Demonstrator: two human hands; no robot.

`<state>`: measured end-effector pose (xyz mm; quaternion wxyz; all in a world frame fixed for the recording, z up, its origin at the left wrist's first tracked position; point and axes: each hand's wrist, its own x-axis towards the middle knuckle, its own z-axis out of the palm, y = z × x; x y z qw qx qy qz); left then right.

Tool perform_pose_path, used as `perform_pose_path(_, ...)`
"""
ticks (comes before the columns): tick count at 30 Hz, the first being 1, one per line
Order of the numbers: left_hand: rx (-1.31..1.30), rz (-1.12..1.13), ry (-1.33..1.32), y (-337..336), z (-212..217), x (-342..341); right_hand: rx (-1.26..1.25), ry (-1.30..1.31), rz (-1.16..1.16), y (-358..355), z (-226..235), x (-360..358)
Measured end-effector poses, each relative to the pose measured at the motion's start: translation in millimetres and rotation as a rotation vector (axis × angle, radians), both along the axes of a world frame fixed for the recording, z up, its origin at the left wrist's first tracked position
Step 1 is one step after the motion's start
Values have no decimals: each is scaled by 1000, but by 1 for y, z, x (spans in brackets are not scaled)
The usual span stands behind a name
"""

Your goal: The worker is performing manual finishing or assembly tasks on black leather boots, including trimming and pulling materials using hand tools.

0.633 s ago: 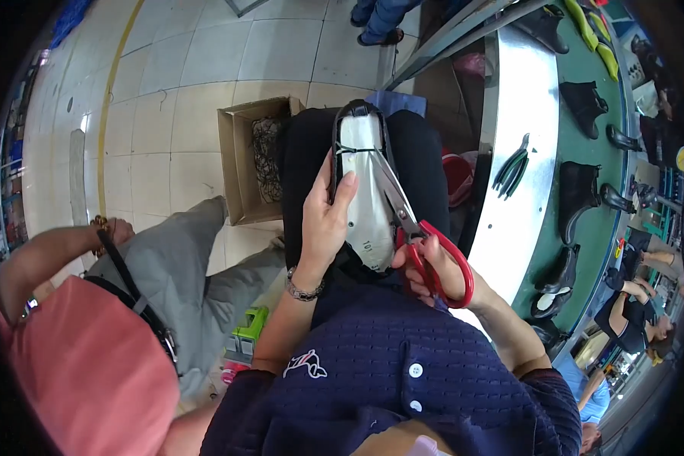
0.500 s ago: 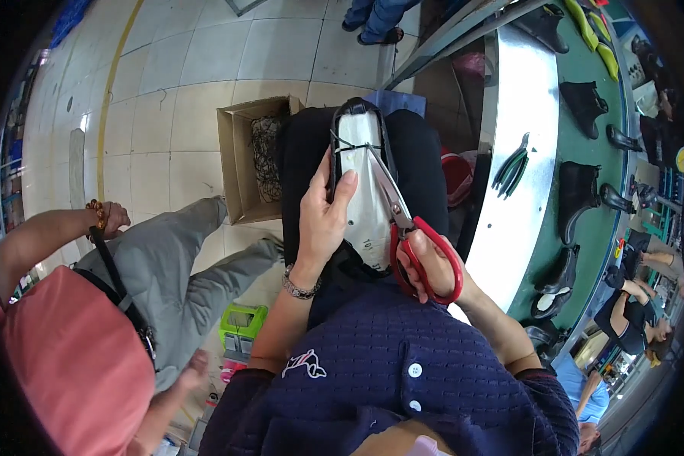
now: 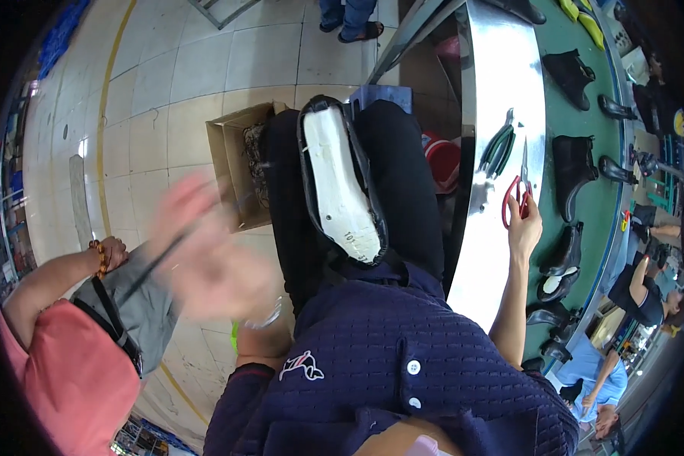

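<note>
A black shoe upper [image 3: 374,201], its pale underside [image 3: 340,178] facing up, rests across my lap with neither hand on it. My right hand [image 3: 524,228] is over the metal ledge on the right, its fingers closed round the red handles of a pair of scissors [image 3: 525,182]. The scissors' blades point away from me, beside green-handled pliers [image 3: 498,150]. Left of my lap, my left hand [image 3: 232,270] is smeared by motion, so its fingers cannot be made out. A dark, blurred streak, possibly cord, shows by it.
An open cardboard box [image 3: 224,171] holding dark tangled strands stands left of my knees. Black boots [image 3: 572,178] line the green surface [image 3: 536,262] beyond the metal ledge [image 3: 482,254]. A co-worker in a pink shirt [image 3: 83,365] is close on my left. A red bucket [image 3: 442,163] sits under the ledge.
The scissors have gone from the shoe to the metal ledge with my right hand. My left hand has let go of the shoe and swung left. The dark cord across the underside is gone.
</note>
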<state>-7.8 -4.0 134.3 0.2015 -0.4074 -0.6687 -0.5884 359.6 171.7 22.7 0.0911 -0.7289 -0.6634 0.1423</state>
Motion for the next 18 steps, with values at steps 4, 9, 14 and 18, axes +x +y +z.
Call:
perform_pose_path(4,-18,187,-229,-21,-5,-50,92,-171,-19,2,-58,72)
perform_pose_path(9,-1072,262,97,-46,-113,-88,374,-85,86,29,-66,39)
perform_pose_path(14,-795,-458,365,21,-96,1,237,10,170,82,-77,-46)
perform_pose_path(18,-774,-666,491,87,-88,35,214,-118,103,106,-83,-73)
